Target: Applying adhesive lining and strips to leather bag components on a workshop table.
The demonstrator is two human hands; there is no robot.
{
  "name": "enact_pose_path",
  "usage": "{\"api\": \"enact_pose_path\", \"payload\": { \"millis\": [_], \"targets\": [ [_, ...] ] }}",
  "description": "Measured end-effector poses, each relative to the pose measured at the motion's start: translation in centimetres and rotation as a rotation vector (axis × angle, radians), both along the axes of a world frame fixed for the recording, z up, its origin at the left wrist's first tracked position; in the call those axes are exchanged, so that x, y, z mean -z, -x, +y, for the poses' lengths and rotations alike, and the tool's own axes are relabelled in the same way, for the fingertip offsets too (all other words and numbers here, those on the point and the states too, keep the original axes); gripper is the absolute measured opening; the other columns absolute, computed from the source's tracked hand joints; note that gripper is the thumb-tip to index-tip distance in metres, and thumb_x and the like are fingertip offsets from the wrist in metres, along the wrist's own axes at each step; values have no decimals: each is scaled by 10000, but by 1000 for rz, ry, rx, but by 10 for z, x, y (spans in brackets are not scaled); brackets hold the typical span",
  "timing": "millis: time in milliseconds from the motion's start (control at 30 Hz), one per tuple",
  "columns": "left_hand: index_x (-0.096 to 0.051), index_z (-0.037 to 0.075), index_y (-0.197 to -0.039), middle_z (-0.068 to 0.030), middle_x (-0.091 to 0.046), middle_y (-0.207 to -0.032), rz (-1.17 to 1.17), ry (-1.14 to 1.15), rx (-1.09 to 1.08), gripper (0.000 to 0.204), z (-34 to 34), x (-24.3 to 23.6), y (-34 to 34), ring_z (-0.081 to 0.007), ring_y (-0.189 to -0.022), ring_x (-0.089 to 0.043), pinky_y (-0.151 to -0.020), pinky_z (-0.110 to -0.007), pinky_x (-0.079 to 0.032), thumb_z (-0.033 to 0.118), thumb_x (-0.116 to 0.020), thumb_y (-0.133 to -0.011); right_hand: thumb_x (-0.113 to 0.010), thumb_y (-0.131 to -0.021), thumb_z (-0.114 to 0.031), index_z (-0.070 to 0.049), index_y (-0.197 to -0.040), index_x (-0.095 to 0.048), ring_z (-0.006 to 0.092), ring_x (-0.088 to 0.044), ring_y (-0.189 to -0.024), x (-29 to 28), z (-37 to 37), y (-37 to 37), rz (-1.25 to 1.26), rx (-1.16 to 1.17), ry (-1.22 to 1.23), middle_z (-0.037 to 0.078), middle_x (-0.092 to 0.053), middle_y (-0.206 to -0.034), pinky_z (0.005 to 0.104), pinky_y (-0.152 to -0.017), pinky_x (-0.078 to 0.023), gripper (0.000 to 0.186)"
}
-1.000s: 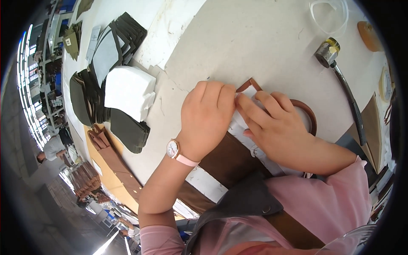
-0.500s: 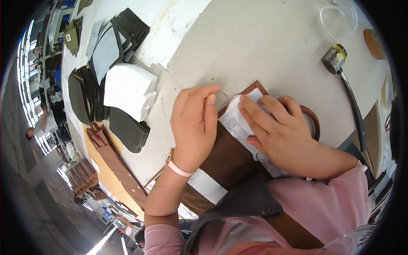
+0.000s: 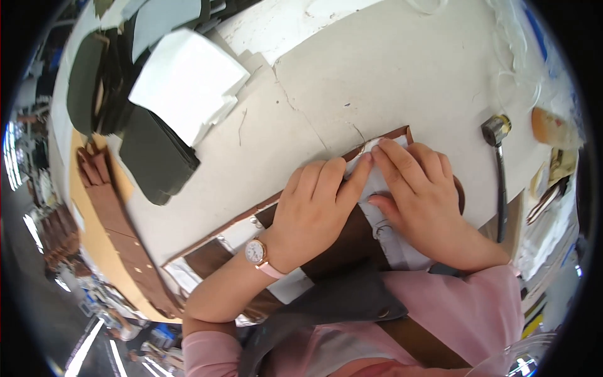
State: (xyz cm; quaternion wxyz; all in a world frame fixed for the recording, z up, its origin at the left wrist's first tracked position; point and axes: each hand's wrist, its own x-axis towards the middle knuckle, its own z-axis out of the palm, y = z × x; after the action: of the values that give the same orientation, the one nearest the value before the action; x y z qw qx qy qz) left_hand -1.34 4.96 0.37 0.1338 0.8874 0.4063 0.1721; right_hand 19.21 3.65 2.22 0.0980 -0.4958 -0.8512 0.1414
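Note:
A long brown leather panel (image 3: 342,242) with white backing and brown edging lies slantwise in front of me. My left hand (image 3: 311,210), with a watch and a pink band at the wrist, rests on it. Its fingers are bent at the far edge and its thumb reaches toward the right fingertips. My right hand (image 3: 422,191) lies on the panel's right end, fingers stretched and pressing near the edge, thumb apart. A loose thread sticks up from the edging by the fingertips. Part of a brown handle (image 3: 461,196) shows beside my right hand.
A black-handled mallet (image 3: 497,132) lies at the right, near an amber roll (image 3: 553,127). To the left are white sheets (image 3: 188,81), dark green cut pieces (image 3: 154,157) and a brown strap-like piece (image 3: 119,229). Clear plastic lies at the far right.
My left hand has come down from its raised position onto the panel's edge, beside the right fingertips. My right hand stays pressed on the panel. The view has shifted.

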Motion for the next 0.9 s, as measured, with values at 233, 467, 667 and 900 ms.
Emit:
{"api": "enact_pose_path", "payload": {
  "millis": [233, 467, 667, 900],
  "targets": [
    [-651, 102, -1275, -77, -498, -1028, -32, 17, -72, 502, -6, 2, -3, -243, -879, -528, -770, -342, -471, 55, -595, -778, -690, -715, -8, 9, -1081, -641, 301, -568, -952, 4, 33, 1, 114, 12, -216, 105, -595, -1041, 411, -824, -446, 370],
    [-655, 71, -1246, -82, -513, -1060, -106, 81, -75, 476, -11, 7, 4, -246, -926, -552, -810, -346, -474, 20, -600, -775, -665, -671, 68, -25, -994, -668, 284, -557, -859, 16, 64, -4, 347, -179, 52, 91, -597, -945, 374, -759, -455, 336],
    [-617, -36, -1237, -113, -527, -1113, -147, 76, -96, 474, -17, 9, 6, -277, -955, -576, -831, -369, -490, -18, -639, -764, -681, -636, 89, -29, -914, -701, 268, -528, -787, 16, 71, -9, 400, -262, 95, 78, -579, -892, 354, -673, -444, 302],
    [-618, -19, -1251, -114, -520, -1085, -83, 64, -108, 480, -14, 5, 7, -277, -919, -567, -813, -363, -494, -28, -625, -772, -688, -692, -20, -72, -849, -674, 238, -542, -843, 20, 67, -8, 317, -317, -21, 41, -577, -900, 346, -731, -444, 166]
  ]
}}
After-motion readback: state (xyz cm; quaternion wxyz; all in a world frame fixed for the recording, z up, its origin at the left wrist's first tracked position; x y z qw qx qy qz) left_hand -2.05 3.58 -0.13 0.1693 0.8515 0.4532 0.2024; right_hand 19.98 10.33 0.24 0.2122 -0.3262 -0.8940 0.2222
